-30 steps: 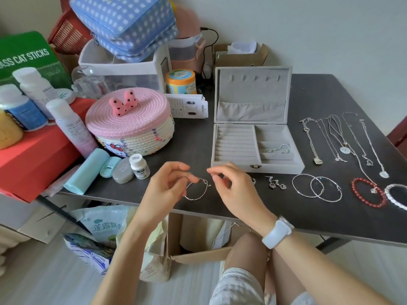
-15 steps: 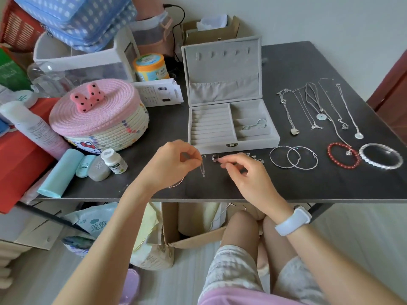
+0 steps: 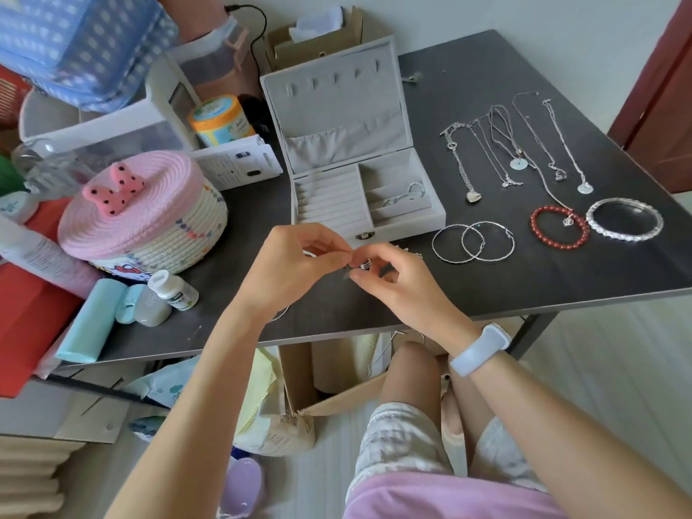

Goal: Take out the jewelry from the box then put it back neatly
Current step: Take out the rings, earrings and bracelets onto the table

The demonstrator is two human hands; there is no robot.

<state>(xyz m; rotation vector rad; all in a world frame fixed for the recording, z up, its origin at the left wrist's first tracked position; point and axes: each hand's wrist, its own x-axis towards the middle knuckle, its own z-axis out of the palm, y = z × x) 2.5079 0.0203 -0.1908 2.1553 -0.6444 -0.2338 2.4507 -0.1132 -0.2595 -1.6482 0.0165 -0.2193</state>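
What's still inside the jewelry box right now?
One silver bracelet lies across the right-hand compartments of the jewelry box. The ring slots on the left look empty. The lid pocket's contents are covered by fabric.

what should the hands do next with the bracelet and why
Probably finish working the clasp, then lay the bracelet on the table. Both the left hand and right hand pinch its ends together in front of the box, and other pieces already lie in rows outside.
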